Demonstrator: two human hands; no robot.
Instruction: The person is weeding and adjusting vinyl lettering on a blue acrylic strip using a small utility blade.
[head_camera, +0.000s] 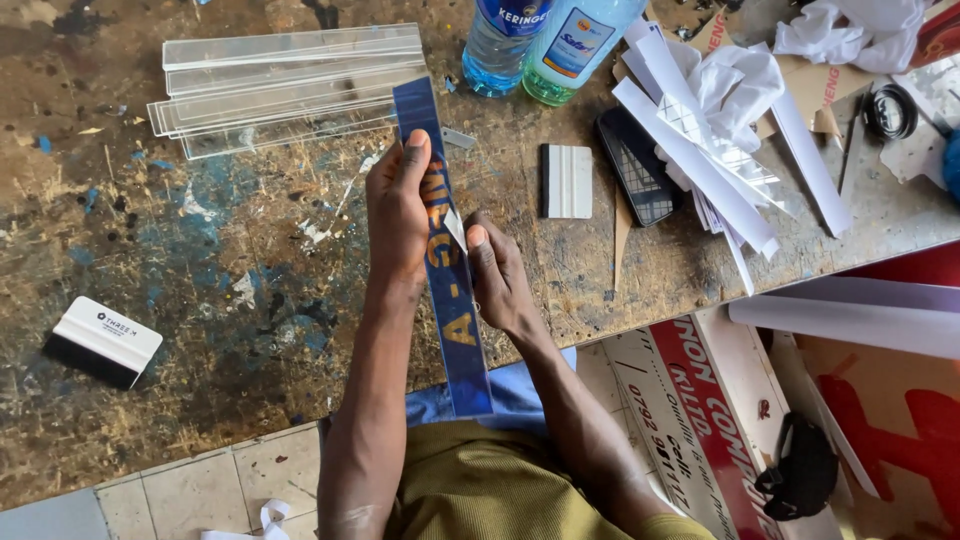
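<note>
L hand (398, 215) is clamped round the far half of a long blue strip (452, 300) w/ orange lettering, thumb stretched up along its left edge, fingers wrapped behind. The strip runs near-to-far, far end over the worn, paint-stained wooden table (200, 250), near end above the person's lap. R hand (497, 275) sits just right of the strip at mid-length, thumb and fingertip pinched on a small white flap (456, 228), prob. backing paper lifting off the strip, though it's too small to be sure.

Far left of the hands: stack of clear acrylic strips (290, 85). Right, on the table: white squeegee (567, 181), dark phone (637, 165), pile of white paper strips (715, 130). Far: two plastic bottles (545, 45). Near left: another white squeegee w/ black edge (102, 341).
</note>
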